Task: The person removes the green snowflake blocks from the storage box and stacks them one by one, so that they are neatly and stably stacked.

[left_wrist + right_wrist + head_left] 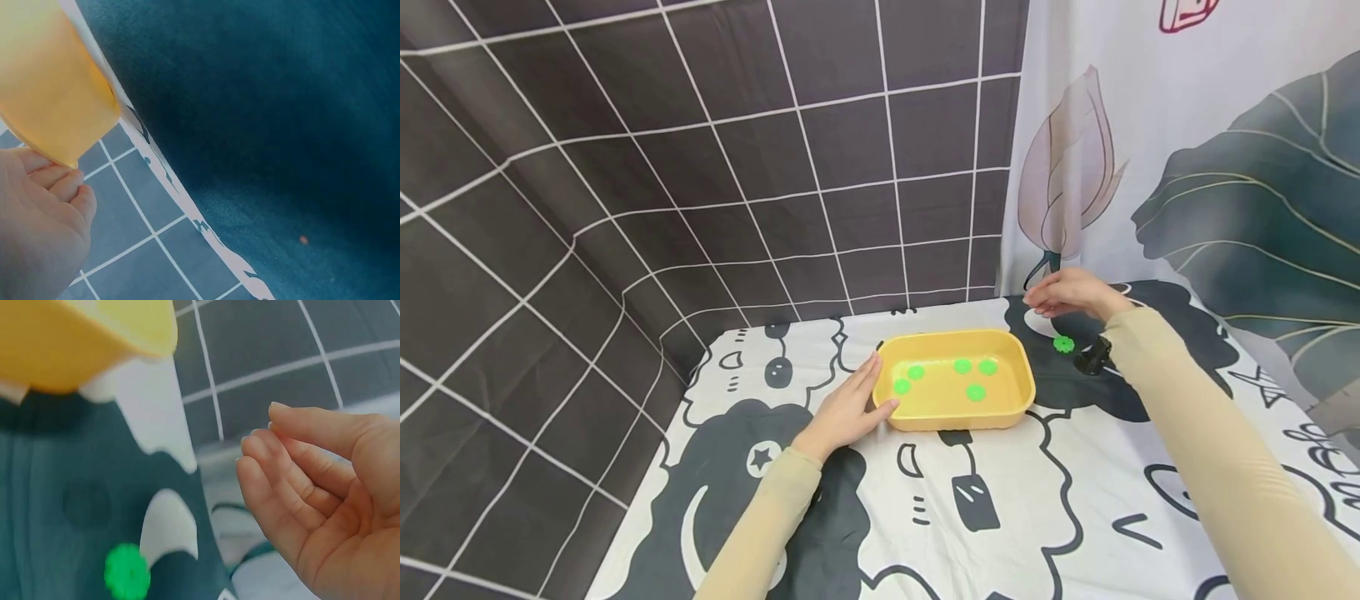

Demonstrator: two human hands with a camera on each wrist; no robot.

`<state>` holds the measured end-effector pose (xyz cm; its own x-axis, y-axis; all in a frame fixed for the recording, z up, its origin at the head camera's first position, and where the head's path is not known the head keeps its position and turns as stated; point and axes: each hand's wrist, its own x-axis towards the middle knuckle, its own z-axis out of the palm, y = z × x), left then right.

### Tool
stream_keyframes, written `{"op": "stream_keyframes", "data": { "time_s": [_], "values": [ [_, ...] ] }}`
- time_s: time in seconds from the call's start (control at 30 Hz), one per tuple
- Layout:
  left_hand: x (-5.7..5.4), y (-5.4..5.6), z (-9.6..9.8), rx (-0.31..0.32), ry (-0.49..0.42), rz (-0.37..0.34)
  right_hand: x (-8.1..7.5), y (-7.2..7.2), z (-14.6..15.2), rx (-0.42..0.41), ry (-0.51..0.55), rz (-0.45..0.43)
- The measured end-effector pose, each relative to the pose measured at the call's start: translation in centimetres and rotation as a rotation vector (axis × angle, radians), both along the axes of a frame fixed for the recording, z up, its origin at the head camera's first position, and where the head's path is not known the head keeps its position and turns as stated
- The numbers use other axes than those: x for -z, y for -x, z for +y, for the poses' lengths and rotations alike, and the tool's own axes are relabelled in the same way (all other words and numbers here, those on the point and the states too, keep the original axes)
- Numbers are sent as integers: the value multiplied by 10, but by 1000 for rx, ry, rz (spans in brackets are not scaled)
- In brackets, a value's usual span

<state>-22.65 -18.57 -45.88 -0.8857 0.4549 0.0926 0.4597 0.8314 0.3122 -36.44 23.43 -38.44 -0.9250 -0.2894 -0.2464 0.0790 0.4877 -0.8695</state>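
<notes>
Green flower-shaped pieces (975, 392), and I count five lying inside the yellow tray (955, 422), scattered rather than stacked: two toward its left end, three toward the right. A sixth, the loose green piece (1063, 344), lies outside on a dark part of the patterned cloth (1022, 492), just beyond the tray's right end. So from my seat I'd call this well along: five in, one out, and that lone one is all I can see left over.

Now the hands. Over on the left, the left hand (842, 412) wraps the tray's end, thumb over the near corner of the rim, fingers along the outer side; I'd read that as steadying it. The left wrist view agrees, bent fingers right up against the rim.

Across to the right, the right hand (1071, 293) hangs in the air beyond the loose piece, not touching it, fingers loosely bent, thumb close to the fingertips. Pinching anything? I see nothing between them from the right wrist, though I can't tell whether thumb and forefinger actually meet. That same view has the lone piece lower down, its scalloped edge a touch blurred.
</notes>
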Motion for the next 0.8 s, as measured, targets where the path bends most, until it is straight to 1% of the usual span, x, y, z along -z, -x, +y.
{"op": "stream_keyframes", "data": {
  "time_s": [0.17,0.33,0.47,0.63,0.8],
  "values": [
    [-1,-1,0,-1,-1,-5,-6,-1,-26,-72,40,19],
    [-2,-1,0,-1,-5,-4,-11,-2,-52,-150,-17,56],
    [-2,0,0,-4,5,-8,-11,-2,-72,-203,-66,77],
    [-3,0,1,-4,6,-5,-10,-4,-94,-241,-117,77],
    [-2,-1,1,-4,-1,-6,-8,-8,-108,-281,-157,82]
  ]
}}
